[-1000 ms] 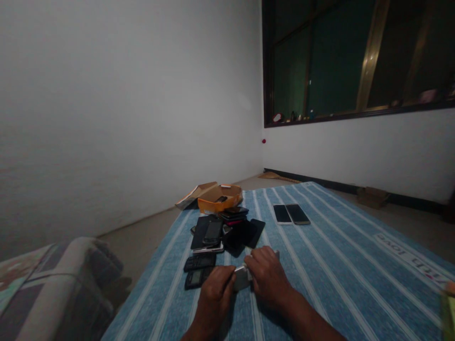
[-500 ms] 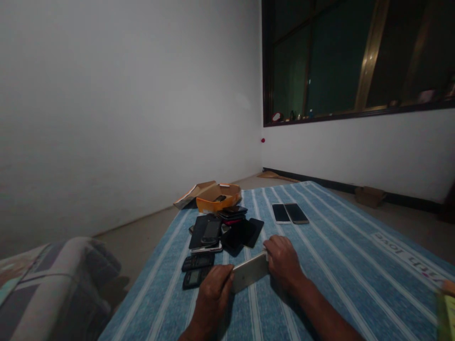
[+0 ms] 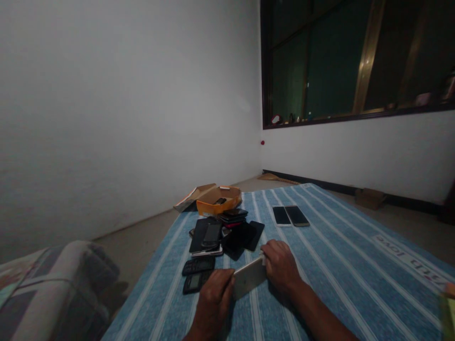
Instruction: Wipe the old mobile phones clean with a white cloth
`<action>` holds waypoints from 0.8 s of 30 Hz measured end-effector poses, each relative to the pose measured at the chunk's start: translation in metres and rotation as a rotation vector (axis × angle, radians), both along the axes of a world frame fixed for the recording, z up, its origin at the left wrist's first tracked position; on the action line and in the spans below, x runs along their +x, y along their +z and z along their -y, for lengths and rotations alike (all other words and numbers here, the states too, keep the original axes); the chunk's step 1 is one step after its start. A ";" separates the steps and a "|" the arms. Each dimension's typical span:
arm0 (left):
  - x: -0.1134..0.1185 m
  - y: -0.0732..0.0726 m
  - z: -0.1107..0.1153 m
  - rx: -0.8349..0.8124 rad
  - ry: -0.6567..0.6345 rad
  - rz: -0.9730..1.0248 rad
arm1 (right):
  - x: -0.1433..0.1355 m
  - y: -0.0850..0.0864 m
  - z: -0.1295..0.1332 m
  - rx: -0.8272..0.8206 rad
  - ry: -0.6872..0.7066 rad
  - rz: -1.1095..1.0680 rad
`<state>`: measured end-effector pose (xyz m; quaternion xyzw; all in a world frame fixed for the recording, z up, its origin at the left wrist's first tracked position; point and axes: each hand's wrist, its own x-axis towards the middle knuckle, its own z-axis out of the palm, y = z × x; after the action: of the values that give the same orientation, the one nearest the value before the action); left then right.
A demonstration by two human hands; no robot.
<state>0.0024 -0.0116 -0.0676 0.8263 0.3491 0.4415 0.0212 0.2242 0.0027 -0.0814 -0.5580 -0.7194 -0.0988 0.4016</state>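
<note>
A silver phone [image 3: 250,278] is tilted on its long edge above the blue striped cloth [image 3: 330,284], its back towards me. My left hand [image 3: 216,293] grips its left end between thumb and fingers. At the other end my right hand [image 3: 280,265] pinches the phone, with something small and whitish under the fingertips that I cannot make out. Two keypad phones [image 3: 194,282] lie just left of my left hand. Beyond them is a pile of dark phones [image 3: 212,234]. Two flat phones [image 3: 297,216] lie side by side further back on the right.
An open orange cardboard box [image 3: 216,207] with a phone inside stands at the cloth's far left. A grey striped blanket [image 3: 67,289] is at the lower left. On the floor by the right wall sits a brown box [image 3: 369,198]. Something yellow-green [image 3: 448,312] shows at the right edge.
The right hand and its end of the silver phone have shifted slightly left. Both hands keep hold of the phone. The whole view has moved a little.
</note>
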 end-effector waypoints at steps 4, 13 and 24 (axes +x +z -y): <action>0.000 0.000 -0.001 0.015 -0.009 -0.001 | 0.008 -0.001 -0.006 -0.121 0.026 -0.418; -0.005 -0.001 -0.005 0.057 0.034 -0.011 | 0.005 -0.006 -0.009 -0.315 0.131 -0.986; -0.001 0.004 -0.003 -0.069 0.032 0.051 | -0.004 0.009 -0.003 -0.226 0.158 -1.223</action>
<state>0.0013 -0.0087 -0.0638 0.8080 0.3765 0.4503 0.0513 0.2203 0.0052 -0.0725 -0.4977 -0.4046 0.3450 0.6852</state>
